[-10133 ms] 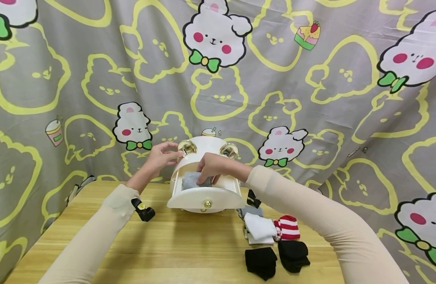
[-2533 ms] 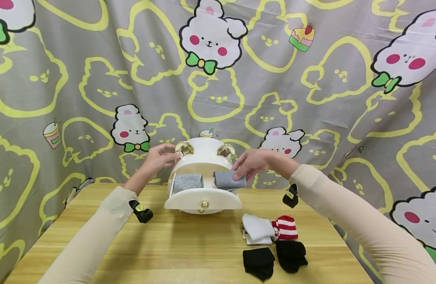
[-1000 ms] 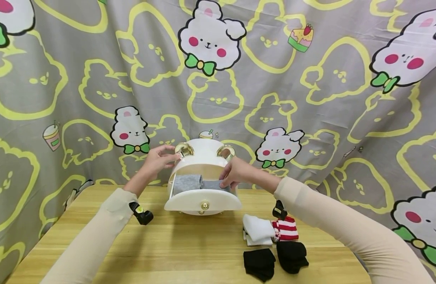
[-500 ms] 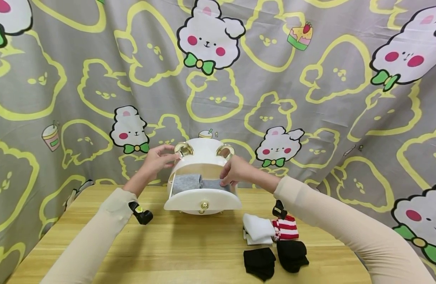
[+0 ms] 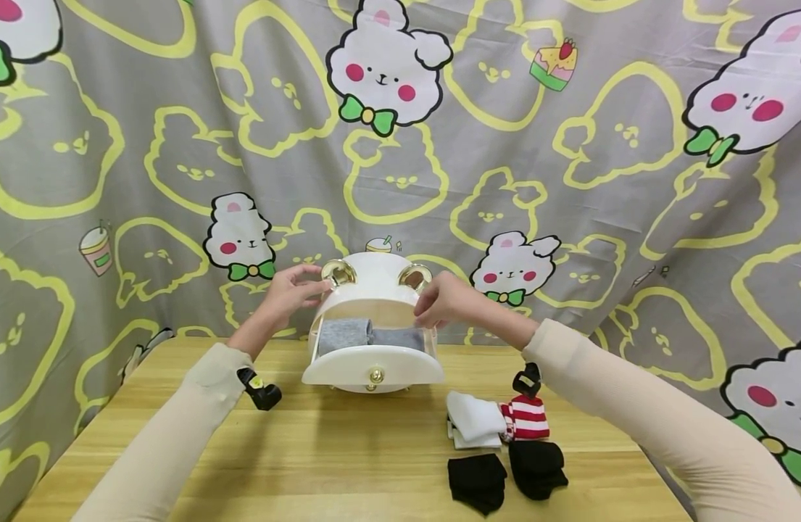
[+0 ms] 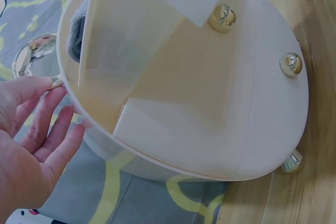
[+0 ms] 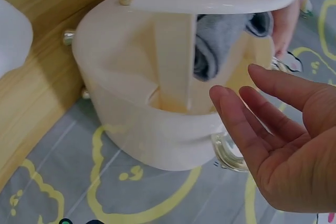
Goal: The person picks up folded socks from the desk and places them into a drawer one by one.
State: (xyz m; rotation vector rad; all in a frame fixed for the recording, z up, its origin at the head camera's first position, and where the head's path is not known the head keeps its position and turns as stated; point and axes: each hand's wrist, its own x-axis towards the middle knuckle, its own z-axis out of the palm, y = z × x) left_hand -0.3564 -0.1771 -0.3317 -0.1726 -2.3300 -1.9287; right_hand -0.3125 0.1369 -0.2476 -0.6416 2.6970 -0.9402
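Pinching the left gold ring (image 5: 338, 271) of the white cabinet (image 5: 376, 270) between thumb and finger, your left hand (image 5: 285, 296) has its remaining fingers extended. Your right hand (image 5: 454, 301) is released and holds nothing; its fingers bend loosely near the right gold ring (image 5: 414, 277), above the right end of the drawer (image 5: 344, 371), which is pulled out towards you. Inside that drawer lie two folded bundles: the light grey bundle (image 5: 343, 335) at left and the darker grey bundle (image 5: 397, 338) directly beside it at right, clear of your right fingertips. On the wooden table (image 5: 243, 449), to the cabinet's right and nearer you, note a white bundle (image 5: 476, 418), a red-and-white striped bundle (image 5: 529, 418) just beside it, and two black bundles (image 5: 476, 482) in front. A patterned grey curtain (image 5: 400, 163) hangs behind.
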